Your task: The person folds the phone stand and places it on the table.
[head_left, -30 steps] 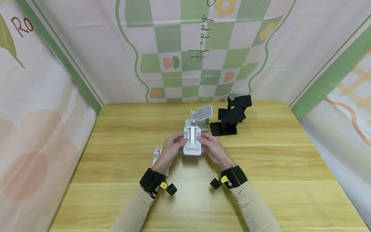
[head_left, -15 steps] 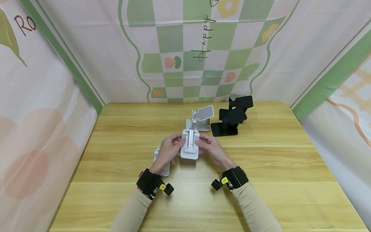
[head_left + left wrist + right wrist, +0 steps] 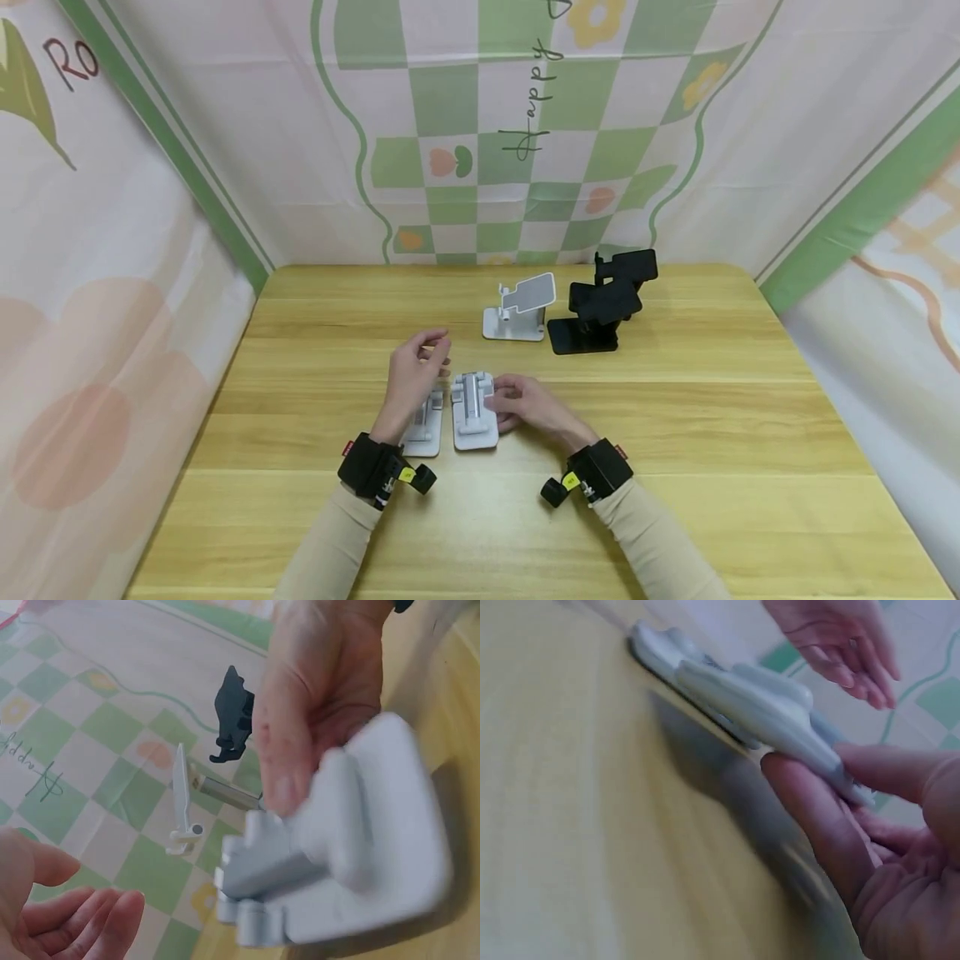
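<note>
A second folded white stand (image 3: 424, 423) is lying flat on the wooden bench (image 3: 712, 433), touching the left edge of the folded white stand (image 3: 474, 410) that the right hand is handling; the person's left wrist is partly covering it. The left hand (image 3: 413, 377) is hovering above the bench just left of and behind the folded white stand, its fingers (image 3: 90, 919) hanging relaxed and loosely spread, grasping nothing. The folded white stand itself is sitting near the middle of the bench, its far end lifted slightly in the right wrist view, where it looks blurred. The right hand (image 3: 521, 402) is lying against the right side of that stand, its fingers (image 3: 817, 825) pinching the stand's far right edge. Behind and to the right of the folded white stand, well apart from it, an opened white stand (image 3: 519, 310) is standing upright, and just to its right an opened black stand (image 3: 597, 307) is standing near the checked backdrop (image 3: 480, 125).
</note>
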`<state>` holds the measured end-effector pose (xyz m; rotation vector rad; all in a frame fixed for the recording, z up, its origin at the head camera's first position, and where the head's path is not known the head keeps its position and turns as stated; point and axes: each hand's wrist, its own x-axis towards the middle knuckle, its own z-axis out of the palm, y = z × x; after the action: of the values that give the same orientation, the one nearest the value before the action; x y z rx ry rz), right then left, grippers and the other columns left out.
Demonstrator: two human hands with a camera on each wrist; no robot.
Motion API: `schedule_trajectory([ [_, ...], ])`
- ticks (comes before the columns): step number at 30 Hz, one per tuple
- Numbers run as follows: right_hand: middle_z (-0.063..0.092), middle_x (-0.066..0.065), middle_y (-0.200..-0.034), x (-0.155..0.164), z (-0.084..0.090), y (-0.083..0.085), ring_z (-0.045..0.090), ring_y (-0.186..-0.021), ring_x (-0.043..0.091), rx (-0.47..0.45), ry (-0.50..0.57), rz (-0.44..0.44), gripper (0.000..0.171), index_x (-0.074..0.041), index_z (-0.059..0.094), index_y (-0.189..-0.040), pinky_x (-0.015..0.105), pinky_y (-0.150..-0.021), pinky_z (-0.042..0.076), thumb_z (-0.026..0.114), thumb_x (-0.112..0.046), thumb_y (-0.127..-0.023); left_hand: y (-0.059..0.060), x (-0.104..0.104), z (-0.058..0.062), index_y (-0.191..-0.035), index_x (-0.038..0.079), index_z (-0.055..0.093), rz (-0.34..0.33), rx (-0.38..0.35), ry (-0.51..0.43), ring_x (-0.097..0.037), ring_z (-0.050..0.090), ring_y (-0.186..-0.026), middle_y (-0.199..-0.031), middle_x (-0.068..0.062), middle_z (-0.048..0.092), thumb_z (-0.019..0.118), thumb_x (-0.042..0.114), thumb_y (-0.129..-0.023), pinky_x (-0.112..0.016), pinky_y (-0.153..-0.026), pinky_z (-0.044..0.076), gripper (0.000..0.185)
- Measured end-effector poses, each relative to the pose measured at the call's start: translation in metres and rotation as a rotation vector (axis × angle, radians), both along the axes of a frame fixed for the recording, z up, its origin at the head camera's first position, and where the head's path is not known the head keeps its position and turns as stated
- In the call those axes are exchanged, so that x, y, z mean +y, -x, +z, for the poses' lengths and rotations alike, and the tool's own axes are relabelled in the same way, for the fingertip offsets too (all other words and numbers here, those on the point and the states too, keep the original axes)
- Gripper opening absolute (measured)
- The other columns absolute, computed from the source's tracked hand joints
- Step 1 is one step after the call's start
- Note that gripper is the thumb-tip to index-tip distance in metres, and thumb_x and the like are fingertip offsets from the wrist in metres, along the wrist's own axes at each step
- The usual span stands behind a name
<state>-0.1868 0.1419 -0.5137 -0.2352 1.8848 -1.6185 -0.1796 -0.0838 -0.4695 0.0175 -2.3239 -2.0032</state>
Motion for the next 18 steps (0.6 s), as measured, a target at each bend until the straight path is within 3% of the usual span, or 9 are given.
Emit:
schedule_trajectory([
  [5, 0.067, 0.017, -0.106, -0.005, -0.005, -0.004, 0.071, -0.083, 0.020, 0.011, -0.031, -0.023, 0.055, 0.011, 0.044, -0.145, 0.033, -0.076, 0.063, 0.067, -0.011, -0.100, -0.001, 0.000, 0.000, -0.130, -0.001, 0.066, 0.001, -0.004, 0.004, -0.048, 0.066, -0.097, -0.114, -0.017, 0.066, 0.061, 0.013, -0.104, -0.056, -0.081, 0.060, 0.030],
  [11, 0.066, 0.016, -0.096, -0.008, -0.004, -0.007, 0.069, -0.074, 0.020, 0.099, -0.076, -0.029, 0.063, 0.005, 0.036, -0.152, 0.037, -0.070, 0.064, 0.068, -0.008, -0.099, -0.001, 0.000, 0.000, -0.130, 0.001, 0.066, -0.007, 0.005, 0.032, -0.042, 0.068, -0.094, -0.114, -0.016, 0.067, 0.061, 0.015, -0.105, -0.054, -0.080, 0.061, 0.029],
  [18, 0.068, 0.012, -0.087, -0.011, 0.006, -0.009, 0.067, -0.065, 0.020, 0.162, -0.184, -0.016, 0.057, 0.002, 0.043, -0.148, 0.035, -0.062, 0.062, 0.070, -0.007, -0.098, -0.001, 0.002, -0.001, -0.129, 0.003, 0.067, -0.015, 0.015, 0.068, -0.034, 0.070, -0.091, -0.114, -0.015, 0.068, 0.063, 0.017, -0.104, -0.050, -0.079, 0.062, 0.029],
])
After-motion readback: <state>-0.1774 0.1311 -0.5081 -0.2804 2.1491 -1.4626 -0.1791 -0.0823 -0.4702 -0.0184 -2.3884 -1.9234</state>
